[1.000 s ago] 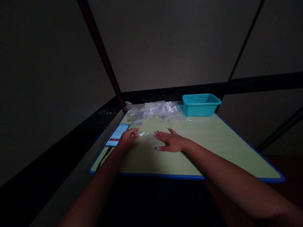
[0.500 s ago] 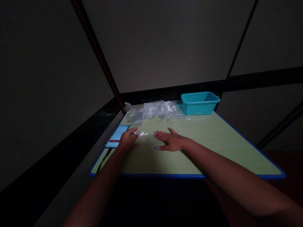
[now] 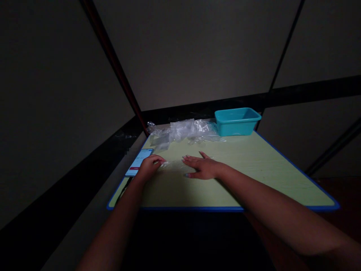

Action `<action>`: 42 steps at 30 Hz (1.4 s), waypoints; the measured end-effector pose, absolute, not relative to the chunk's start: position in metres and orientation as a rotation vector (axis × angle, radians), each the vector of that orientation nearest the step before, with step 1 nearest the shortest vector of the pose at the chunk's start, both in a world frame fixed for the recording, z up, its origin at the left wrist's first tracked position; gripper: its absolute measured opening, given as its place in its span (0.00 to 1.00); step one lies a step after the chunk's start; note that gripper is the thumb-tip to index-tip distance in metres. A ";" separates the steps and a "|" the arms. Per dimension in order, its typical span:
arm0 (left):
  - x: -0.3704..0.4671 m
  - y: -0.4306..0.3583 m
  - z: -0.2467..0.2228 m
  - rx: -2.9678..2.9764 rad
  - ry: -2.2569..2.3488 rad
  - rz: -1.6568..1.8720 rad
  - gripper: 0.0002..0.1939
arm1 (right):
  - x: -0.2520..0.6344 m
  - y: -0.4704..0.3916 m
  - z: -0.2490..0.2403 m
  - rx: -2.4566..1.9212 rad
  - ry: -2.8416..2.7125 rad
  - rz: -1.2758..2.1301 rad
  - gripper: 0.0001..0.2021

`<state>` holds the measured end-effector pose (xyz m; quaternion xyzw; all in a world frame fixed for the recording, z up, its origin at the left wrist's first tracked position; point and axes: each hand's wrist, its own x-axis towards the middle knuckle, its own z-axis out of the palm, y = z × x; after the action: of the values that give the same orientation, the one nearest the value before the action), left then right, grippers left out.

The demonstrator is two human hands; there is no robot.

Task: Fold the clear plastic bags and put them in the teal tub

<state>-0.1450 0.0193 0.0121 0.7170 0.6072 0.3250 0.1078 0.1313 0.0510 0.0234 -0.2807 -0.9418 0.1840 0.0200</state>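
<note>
A thin clear plastic bag (image 3: pixel 173 164) lies on the pale green table (image 3: pixel 267 165) between my hands. The fingertips of my left hand (image 3: pixel 150 165) pinch its left end. My right hand (image 3: pixel 202 167) rests palm down with fingers spread, on the right part of the bag. Part of the bag is hidden beneath that hand. Behind my hands, a heap of clear plastic bags (image 3: pixel 183 131) lies along the table's far side.
A turquoise basket (image 3: pixel 237 128) stands at the back right, beside the bag heap. Left of my left hand lies a lit phone (image 3: pixel 138 163), with a black strap (image 3: pixel 124 188) nearer the front edge. A wall rises behind the table.
The fingers of my left hand have closed into a tighter pinch at the bag's end, slightly lower. My right hand stays spread in nearly the same place.
</note>
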 end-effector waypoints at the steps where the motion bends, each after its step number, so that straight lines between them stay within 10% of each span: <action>1: -0.145 0.019 0.012 2.104 1.789 0.949 0.07 | 0.131 0.051 0.023 -0.868 -2.921 0.572 0.36; 42: -0.142 0.009 0.017 2.166 1.798 0.965 0.02 | 0.132 0.054 0.019 -0.853 -2.924 0.555 0.34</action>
<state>-0.1423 0.0088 0.0166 0.7254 0.6020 0.3233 0.0829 0.1320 0.0536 0.0186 -0.2755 -0.9441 0.1794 0.0230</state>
